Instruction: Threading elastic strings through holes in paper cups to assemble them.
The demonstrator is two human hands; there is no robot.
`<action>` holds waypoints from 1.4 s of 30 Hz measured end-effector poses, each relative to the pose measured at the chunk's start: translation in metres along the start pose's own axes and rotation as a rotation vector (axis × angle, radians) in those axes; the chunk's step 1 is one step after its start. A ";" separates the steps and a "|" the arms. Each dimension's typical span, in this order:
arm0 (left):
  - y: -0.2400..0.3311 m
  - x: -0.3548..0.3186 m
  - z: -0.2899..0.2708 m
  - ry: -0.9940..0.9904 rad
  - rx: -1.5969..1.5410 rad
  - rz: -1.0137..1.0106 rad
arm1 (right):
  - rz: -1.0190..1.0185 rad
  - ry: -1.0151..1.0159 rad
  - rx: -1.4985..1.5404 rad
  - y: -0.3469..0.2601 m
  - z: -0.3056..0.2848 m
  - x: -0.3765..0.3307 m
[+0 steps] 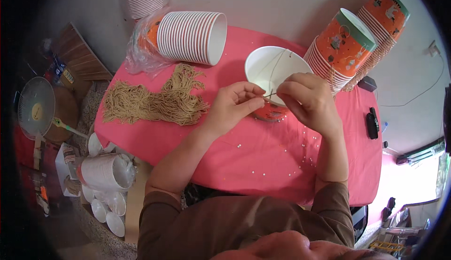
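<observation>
Paper cup [274, 72], white inside and orange outside, tilted with its open mouth toward the camera, resting on the pink tablecloth [263, 156] near the table's middle. A thin tan string [277, 65] crosses the cup's mouth and runs down to the fingertips just in front of the cup's lower rim.

Left hand [233, 104], just left of the cup's lower rim: thumb and forefinger closed in a pinch on the free string end. Right hand [307, 98], in front of the cup's right side: fingers curled shut, pinching the same string where it meets the left hand's tips.

To work the string well, judging from this pose, both pinches should stay close together and the string taut, so the fine end does not slip or fray; the cup lies loose and could roll.

Left of the cup: a heap of cut tan strings [155, 100]. Behind and left: a lying stack of nested cups [192, 36]. Right of the cup: two leaning stacks of orange cups [354, 43] with strings already hanging. In front of the cup: small pale beads [263, 173] scattered on the cloth. Far right of the cup: a black remote-like object [372, 122].
</observation>
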State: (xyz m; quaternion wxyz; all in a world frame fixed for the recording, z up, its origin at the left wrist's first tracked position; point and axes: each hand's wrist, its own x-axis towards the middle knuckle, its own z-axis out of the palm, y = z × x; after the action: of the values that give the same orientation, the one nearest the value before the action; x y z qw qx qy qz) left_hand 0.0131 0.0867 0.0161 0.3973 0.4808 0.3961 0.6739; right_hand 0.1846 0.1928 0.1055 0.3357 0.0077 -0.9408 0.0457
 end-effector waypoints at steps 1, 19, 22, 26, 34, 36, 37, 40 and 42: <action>0.001 -0.001 -0.006 -0.033 0.083 0.002 | 0.013 -0.026 0.013 0.000 -0.004 0.000; 0.011 -0.009 -0.002 -0.071 -0.101 -0.094 | -0.089 0.004 0.046 -0.005 0.008 0.004; 0.011 -0.009 -0.001 -0.071 -0.122 -0.115 | -0.068 0.003 0.054 -0.002 0.012 0.004; 0.007 -0.008 -0.001 -0.035 -0.136 -0.076 | -0.070 0.014 0.063 -0.004 0.012 0.004; 0.014 -0.009 0.004 -0.074 -0.269 -0.170 | -0.046 0.024 0.031 -0.006 0.020 0.004; 0.010 -0.010 0.004 -0.063 -0.237 -0.146 | -0.014 0.004 0.121 -0.004 0.021 0.003; 0.007 -0.010 0.003 -0.053 -0.205 -0.122 | 0.020 -0.014 0.209 -0.003 0.021 0.002; -0.005 -0.011 0.002 -0.035 0.009 0.054 | 0.142 -0.085 0.370 -0.002 0.021 -0.001; -0.005 -0.012 0.003 -0.009 0.109 0.103 | 0.203 -0.098 0.393 -0.005 0.022 -0.001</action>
State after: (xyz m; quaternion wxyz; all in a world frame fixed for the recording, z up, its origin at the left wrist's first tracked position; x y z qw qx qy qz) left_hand 0.0191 0.0784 0.0084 0.3370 0.5247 0.4052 0.6686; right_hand 0.1714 0.1855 0.0882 0.2755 -0.0195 -0.9249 0.2612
